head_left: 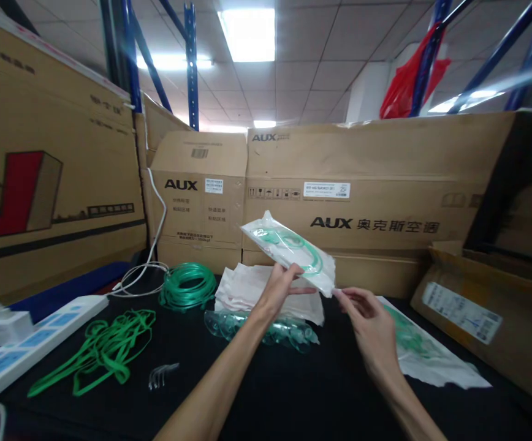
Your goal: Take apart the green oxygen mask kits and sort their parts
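Note:
A clear and white plastic pouch with green tubing inside is held up, tilted, above the table. My left hand grips its lower edge between thumb and fingers. At the pouch's lower right corner, my right hand pinches the film. Below my left forearm lies a row of clear green-tinted plastic masks, partly hidden by the arm. Behind them rests a stack of white pouches. To the right of my right hand lies another white pouch with green contents.
On the left are a coil of green tubing, tangled green straps, small clear pieces and a white power strip with cables. Cardboard panels wall the back; an open cardboard box stands right.

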